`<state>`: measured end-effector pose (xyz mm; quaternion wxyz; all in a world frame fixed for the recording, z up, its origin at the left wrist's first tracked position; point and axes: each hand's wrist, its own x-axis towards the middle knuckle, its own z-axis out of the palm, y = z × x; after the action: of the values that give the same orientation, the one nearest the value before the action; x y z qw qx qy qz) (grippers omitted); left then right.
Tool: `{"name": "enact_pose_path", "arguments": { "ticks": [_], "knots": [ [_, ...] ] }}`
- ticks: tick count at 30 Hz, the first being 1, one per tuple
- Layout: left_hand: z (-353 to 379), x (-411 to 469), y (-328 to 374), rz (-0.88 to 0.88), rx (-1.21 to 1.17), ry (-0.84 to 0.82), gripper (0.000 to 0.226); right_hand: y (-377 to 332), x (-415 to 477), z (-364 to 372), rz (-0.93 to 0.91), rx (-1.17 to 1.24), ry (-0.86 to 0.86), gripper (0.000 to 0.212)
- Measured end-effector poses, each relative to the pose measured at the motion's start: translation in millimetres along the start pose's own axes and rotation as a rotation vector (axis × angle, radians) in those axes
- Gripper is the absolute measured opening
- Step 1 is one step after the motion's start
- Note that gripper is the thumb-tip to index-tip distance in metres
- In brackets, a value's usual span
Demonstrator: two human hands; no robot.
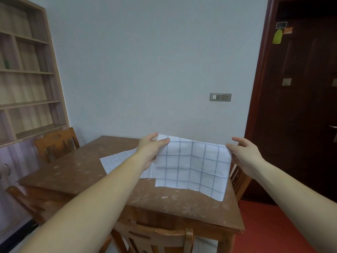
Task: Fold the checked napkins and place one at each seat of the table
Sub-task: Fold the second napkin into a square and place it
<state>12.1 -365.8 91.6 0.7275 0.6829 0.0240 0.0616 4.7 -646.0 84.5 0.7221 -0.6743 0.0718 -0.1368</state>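
A white napkin with a grey check (191, 167) hangs spread above the wooden table (76, 172), held up by its two top corners. My left hand (149, 148) pinches the top left corner. My right hand (242, 152) grips the top right corner with the other fingers spread. The napkin's lower edge droops toward the table's right side. A second checked napkin (118, 159) lies flat on the table behind my left forearm, partly hidden by it.
Wooden chairs stand at the near side (155, 238), the far left (56, 143), the left (20, 199) and the right (238, 178) of the table. A bookshelf (27, 79) fills the left wall. A dark door (300, 106) is at right, above red floor.
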Motion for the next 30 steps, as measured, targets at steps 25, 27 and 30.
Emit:
{"name": "enact_pose_path", "arguments": {
  "ticks": [25,27,30],
  "knots": [
    [-5,-7,30,0.252,0.427,-0.083,0.024,-29,2,-13,-0.425,-0.406,-0.092,0.029],
    [-4,-8,31,0.261,0.427,-0.091,0.026,-30,3,-12,-0.348,-0.214,-0.087,0.03],
    [-4,-8,32,0.266,0.428,-0.081,0.028,-36,1,-11,-0.397,-0.205,-0.065,0.032]
  ]
}}
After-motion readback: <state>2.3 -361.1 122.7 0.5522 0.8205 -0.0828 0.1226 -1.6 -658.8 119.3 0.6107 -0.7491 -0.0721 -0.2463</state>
